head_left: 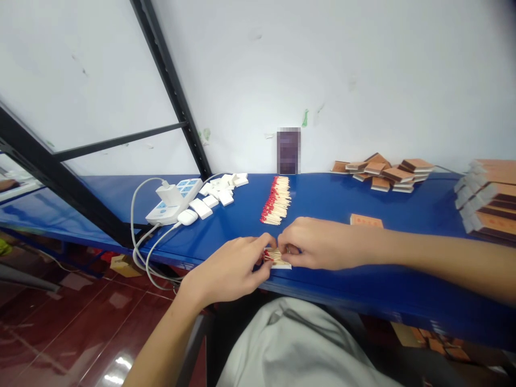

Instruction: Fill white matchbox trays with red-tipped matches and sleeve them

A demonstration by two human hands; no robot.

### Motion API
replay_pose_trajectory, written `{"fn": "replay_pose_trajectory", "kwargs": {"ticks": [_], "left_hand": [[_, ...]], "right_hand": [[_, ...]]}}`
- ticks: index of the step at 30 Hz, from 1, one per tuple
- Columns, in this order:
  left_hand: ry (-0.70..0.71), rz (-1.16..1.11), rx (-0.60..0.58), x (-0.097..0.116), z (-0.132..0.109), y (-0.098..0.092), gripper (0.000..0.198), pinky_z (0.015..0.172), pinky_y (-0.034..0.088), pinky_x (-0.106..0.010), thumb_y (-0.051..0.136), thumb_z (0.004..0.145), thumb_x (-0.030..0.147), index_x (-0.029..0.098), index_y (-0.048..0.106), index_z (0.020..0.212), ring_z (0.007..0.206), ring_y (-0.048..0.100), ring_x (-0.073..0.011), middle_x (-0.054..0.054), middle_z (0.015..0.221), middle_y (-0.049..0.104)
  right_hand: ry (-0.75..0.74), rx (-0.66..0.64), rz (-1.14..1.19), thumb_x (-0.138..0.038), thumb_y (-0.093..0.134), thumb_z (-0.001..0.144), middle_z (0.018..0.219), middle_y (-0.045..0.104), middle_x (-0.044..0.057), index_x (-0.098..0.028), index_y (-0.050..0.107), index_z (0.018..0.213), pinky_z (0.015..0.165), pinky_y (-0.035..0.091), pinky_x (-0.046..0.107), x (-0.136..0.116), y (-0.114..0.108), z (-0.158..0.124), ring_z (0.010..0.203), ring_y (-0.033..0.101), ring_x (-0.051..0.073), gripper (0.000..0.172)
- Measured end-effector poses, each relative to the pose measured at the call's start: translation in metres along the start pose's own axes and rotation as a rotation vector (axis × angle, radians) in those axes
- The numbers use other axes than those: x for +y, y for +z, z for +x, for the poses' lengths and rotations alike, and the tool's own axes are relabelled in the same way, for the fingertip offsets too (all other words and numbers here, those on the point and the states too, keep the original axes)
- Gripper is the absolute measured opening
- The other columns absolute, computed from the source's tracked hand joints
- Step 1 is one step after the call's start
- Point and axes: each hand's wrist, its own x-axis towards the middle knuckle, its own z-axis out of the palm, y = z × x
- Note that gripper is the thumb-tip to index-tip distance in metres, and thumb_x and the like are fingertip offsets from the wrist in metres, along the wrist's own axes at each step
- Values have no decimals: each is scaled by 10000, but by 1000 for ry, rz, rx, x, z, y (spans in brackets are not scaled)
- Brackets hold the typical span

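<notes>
My left hand (229, 269) and my right hand (318, 243) meet near the front edge of the blue table (338, 290). Between their fingertips sits a small white matchbox tray (277, 258) filled with red-tipped matches. Both hands pinch this tray, the left from its left end and the right from above and the right. Behind it a loose pile of red-tipped matches (277, 200) lies on the table. A flat brown matchbox sleeve (366, 220) rests just past my right hand.
Several empty white trays (220, 194) lie at the back left beside a white power strip (173, 203) with plugs and cables. Stacks of brown matchboxes (387, 173) stand at the back right and more (489, 201) at the far right. A black metal frame (169, 80) leans on the wall.
</notes>
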Motion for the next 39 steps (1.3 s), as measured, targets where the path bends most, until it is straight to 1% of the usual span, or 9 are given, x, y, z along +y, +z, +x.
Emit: {"fn": "replay_pose_trajectory", "kwargs": {"ticks": [5, 12, 15, 18, 22, 26, 30, 36, 39], "left_hand": [[-12, 6, 2, 0, -1, 1, 89, 645, 347, -292, 512, 934, 279, 230, 467, 994, 775, 543, -198, 10, 829, 572], [-4, -9, -9, 0, -2, 0, 81, 650, 336, -293, 508, 906, 230, 234, 438, 947, 752, 526, -186, 20, 815, 560], [-2, -13, -14, 0, -2, -2, 97, 640, 328, -291, 511, 880, 193, 234, 430, 917, 729, 516, -174, 33, 796, 549], [3, -11, -10, -1, -2, -3, 95, 636, 320, -293, 503, 873, 172, 231, 436, 906, 726, 517, -171, 32, 794, 550], [2, -20, -16, -1, -3, -3, 94, 625, 316, -292, 486, 879, 156, 231, 445, 918, 703, 513, -167, 32, 781, 548], [1, -34, -10, -2, -3, -3, 74, 616, 314, -293, 422, 939, 166, 231, 434, 905, 663, 498, -164, 30, 751, 531], [5, -58, 14, -5, -1, -2, 153, 626, 324, -294, 330, 1012, 204, 231, 428, 897, 654, 504, -163, 27, 739, 528], [-11, -86, 3, -8, 2, -2, 107, 657, 344, -285, 425, 990, 188, 242, 504, 1036, 744, 573, -176, 28, 767, 601], [2, -98, 3, -8, 3, -3, 102, 656, 352, -283, 431, 995, 213, 230, 532, 996, 745, 578, -174, 21, 781, 622]], "right_hand": [[-47, 19, 53, -157, 493, 857, 577, 556, -20, -172, 554, 649, 538, 274, 250, 0, 1, 1, 509, 406, 88, 217], [-47, 30, 35, -158, 515, 843, 519, 433, -52, -184, 460, 604, 512, 263, 243, -2, 1, 1, 477, 346, 80, 248], [-27, 15, 21, -178, 503, 862, 535, 464, -45, -185, 462, 614, 522, 266, 250, -2, 0, 1, 487, 362, 85, 251], [-21, -3, 4, -211, 479, 895, 586, 529, -22, -181, 496, 644, 541, 276, 259, -2, 0, 0, 513, 413, 94, 254], [-14, 3, -15, -226, 485, 906, 647, 592, -5, -183, 543, 704, 561, 283, 263, -2, 1, -1, 566, 475, 110, 214], [-18, 13, -25, -245, 479, 923, 643, 595, -8, -188, 542, 712, 556, 277, 264, -3, 2, 0, 560, 472, 113, 227], [-35, 1, 9, -273, 460, 949, 696, 638, 4, -187, 563, 739, 574, 301, 260, -3, 3, 1, 596, 514, 119, 248], [-77, 2, 65, -302, 431, 980, 788, 671, 23, -186, 609, 819, 623, 342, 260, -3, 4, 1, 686, 561, 136, 267], [-68, 2, 70, -320, 406, 991, 799, 668, 31, -187, 611, 826, 635, 354, 268, -2, 4, -1, 700, 563, 146, 295]]}}
